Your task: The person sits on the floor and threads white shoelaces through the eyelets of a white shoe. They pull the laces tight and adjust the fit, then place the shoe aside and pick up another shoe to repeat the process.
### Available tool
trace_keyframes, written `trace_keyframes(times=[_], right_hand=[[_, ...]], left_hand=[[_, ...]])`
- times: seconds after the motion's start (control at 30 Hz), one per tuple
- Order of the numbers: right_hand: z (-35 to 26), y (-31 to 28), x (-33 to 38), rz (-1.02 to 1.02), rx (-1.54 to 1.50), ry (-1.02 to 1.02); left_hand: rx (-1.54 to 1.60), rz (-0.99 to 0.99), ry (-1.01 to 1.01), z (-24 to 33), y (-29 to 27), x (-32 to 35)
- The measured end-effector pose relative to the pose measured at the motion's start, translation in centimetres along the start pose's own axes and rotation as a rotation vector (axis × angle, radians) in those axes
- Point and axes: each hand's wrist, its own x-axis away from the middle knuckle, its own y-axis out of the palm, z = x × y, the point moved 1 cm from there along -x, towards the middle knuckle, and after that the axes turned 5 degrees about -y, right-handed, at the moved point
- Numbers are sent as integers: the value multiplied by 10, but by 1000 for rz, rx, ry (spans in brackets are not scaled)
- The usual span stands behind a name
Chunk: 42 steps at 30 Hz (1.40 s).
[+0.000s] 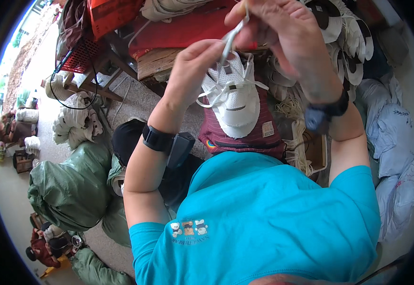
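Observation:
A white mesh shoe upper (239,111) lies toe toward me on a maroon striped cloth (245,137) with a zip, over my lap. White lacing crosses its front, with loose loops at both sides. Above its tongue end, a white shoelace (236,34) runs between my two raised hands. The fingertips of my left hand (192,66) pinch its lower part. Higher and to the right, my right hand (283,31) is closed on the upper part of the same lace, slightly blurred by motion. Dark wrist devices sit on both of my forearms.
Beyond the shoe stands a wooden bench (157,62) with red cloth (183,33). A box (318,152) with bundled white laces is at my right. More shoe uppers (354,47) pile up at far right, above pale sacks (394,137). Green sacks (71,183) lie left; people sit farther off.

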Motion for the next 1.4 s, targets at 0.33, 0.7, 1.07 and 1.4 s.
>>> trace_keyframes(times=[0.33, 0.7, 1.07, 1.4], right_hand=[[-62, -184, 20, 587, 275, -467], [-96, -317, 64, 1040, 392, -680], [68, -77, 57, -416, 1015, -142], [94, -67, 50, -641, 1262, -269]], left_hand=[[804, 508, 180, 37, -227, 61], [692, 672, 277, 82, -296, 94], [357, 589, 120, 26, -189, 48], [273, 575, 48, 26, -175, 69]])
